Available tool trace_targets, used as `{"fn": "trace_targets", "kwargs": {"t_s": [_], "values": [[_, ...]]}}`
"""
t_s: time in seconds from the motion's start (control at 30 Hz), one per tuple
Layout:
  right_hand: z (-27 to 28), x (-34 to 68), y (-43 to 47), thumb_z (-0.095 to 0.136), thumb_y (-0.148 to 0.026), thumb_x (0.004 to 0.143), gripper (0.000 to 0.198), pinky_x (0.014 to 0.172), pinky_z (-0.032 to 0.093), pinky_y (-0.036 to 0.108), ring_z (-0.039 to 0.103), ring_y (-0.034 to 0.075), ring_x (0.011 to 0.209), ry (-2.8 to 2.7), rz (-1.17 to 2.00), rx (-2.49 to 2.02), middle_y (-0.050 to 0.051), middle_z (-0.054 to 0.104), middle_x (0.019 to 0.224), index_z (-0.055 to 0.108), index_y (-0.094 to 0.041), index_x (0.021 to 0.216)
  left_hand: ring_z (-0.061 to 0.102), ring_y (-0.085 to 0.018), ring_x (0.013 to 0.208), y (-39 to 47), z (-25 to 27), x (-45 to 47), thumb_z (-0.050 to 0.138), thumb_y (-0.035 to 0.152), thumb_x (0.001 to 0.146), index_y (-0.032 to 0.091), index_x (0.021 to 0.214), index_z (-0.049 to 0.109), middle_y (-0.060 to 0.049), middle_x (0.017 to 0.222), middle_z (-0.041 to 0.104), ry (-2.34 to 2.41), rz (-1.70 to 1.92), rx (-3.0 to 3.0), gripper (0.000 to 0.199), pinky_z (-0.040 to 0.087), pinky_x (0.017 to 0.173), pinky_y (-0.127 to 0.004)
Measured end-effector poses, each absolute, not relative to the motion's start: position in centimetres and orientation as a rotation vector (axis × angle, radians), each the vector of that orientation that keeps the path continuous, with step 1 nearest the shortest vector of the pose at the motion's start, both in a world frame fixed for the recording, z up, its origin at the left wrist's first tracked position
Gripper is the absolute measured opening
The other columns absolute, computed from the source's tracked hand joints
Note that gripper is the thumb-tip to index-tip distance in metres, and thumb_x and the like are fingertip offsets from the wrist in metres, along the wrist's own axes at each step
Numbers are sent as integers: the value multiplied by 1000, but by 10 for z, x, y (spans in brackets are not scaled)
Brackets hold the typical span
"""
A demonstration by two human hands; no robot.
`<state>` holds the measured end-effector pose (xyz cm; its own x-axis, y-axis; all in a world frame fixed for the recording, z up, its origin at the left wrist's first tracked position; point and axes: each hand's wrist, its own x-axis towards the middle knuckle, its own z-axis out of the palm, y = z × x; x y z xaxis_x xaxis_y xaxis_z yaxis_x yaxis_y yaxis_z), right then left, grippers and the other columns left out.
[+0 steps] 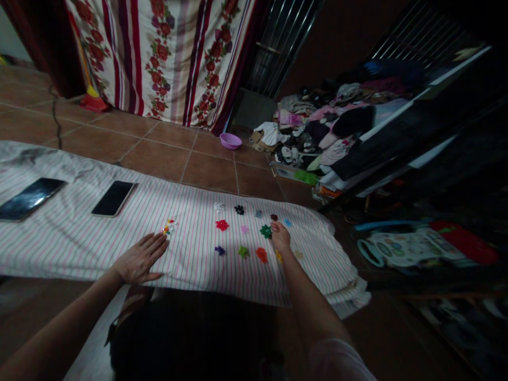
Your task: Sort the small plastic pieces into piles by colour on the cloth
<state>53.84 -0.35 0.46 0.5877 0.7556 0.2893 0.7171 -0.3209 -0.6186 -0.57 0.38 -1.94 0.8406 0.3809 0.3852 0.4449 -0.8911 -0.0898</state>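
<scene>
My left hand (142,258) lies flat on the striped cloth (190,264), fingers stretched out. Its fingertips are beside a small mixed pile (170,227) of red, yellow and white pieces. Over on the right, my right hand (281,237) has its fingers pinched together at the edge of a dark green pile (265,231), just below a brown pile (273,217). Whatever those fingers hold is too small to make out. Around it lie more small piles sorted by colour, among them red (221,225), black (239,209), orange (261,255) and a yellow one (279,256) partly behind my wrist.
A phone (114,199) and a larger dark tablet-like device (32,198) lie on the cloth at the left. Beyond, a purple basin (230,141) sits on the tiled floor. Heaped clothes (317,121) lie behind on the right.
</scene>
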Motion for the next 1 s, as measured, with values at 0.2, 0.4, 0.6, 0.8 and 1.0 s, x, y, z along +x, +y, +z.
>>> {"fn": "trace_targets", "kwargs": {"t_s": [0.2,0.4,0.6,0.8,1.0], "values": [[29,513,-2,40,-18,74,37,92,48,38,64,23,96,-1179,-101,-2048,10,71,96,70,-17,96,41,-39,134,2,-15,-5,48,61,89,3,140,45,-27,140,48,-664,-498,-2845,77,35,108,-53],[44,457,4,41,-22,80,35,93,48,37,63,23,97,-1414,-81,-1836,11,70,101,70,-15,98,40,-40,135,0,-11,-3,48,61,89,2,138,46,-28,140,48,-683,-424,-2850,77,34,109,-54],[51,375,1,43,-27,88,31,88,51,32,65,19,95,-1679,141,-1479,9,70,98,71,-19,100,39,-41,136,0,-7,-3,46,65,89,2,140,44,-29,143,44,-723,-338,-2866,81,33,109,-53],[36,295,4,46,-24,91,27,81,53,29,65,18,89,-1859,399,-1329,7,69,97,71,-20,102,38,-41,137,-1,-7,-2,43,64,91,0,141,41,-30,144,42,-700,-373,-2853,81,33,109,-53],[16,237,14,47,-15,91,30,88,51,29,63,17,96,-2006,501,-1352,6,67,101,70,-22,109,39,-42,136,-1,-6,-1,44,66,89,1,141,41,-30,144,43,-706,-357,-2854,83,34,109,-53]]}}
